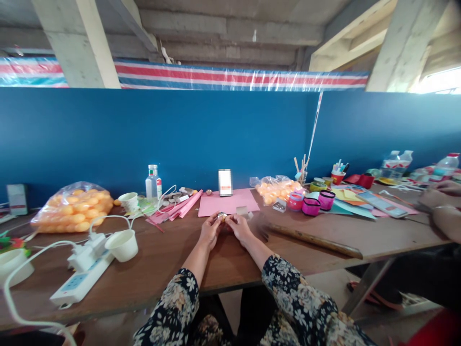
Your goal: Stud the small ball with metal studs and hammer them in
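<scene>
Near the table's front edge, my left hand point(210, 231) and my right hand point(238, 227) meet, fingertips pinched together on a small shiny silver-and-gold piece point(222, 216). Its exact kind is too small to make out, and the fingers cover part of it. Just beyond them lies a pink sheet point(212, 205), on which a phone-like upright object point(225, 183) with a blurred screen stands. A small round shiny bead point(209, 192) rests at the sheet's far left. To the right of my right hand is a thick wooden handle point(317, 240), its dark end blurred.
At left are a bag of orange balls point(77, 206), a power strip point(82, 278) with a cable, and a paper cup point(122, 245). Another ball bag point(277, 189) and pink-black rolls point(310, 206) lie at right. A co-worker's arm point(446, 211) rests at far right.
</scene>
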Demonstrator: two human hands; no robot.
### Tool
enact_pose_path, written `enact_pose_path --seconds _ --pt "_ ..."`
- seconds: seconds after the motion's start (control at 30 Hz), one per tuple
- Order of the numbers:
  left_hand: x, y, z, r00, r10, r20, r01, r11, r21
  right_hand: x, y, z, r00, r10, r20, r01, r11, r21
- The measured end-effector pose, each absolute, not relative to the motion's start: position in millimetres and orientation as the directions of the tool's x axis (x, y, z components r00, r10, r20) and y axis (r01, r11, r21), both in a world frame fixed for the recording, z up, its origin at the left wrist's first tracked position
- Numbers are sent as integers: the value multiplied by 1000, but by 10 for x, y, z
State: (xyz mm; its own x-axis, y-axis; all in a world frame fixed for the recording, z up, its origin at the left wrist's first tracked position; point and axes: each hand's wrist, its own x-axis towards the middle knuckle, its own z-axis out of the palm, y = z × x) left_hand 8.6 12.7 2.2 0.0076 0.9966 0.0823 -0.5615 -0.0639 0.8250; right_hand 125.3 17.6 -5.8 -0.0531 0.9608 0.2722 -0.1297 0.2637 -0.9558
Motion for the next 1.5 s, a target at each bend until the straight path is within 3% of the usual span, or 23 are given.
enact_pose_path --seconds 0.57,0.97,1.5 --pt "86 133 7 10 994 109 -549 -86 832 1243 161 -53 -32 963 266 -89 262 -961" --pt "101 121 11 13 993 116 -529 -92 844 1245 192 -83 64 930 363 83 357 -930" --pt "118 127 -2 8 993 117 -514 -96 852 1235 266 -185 104 924 368 139 353 -925"
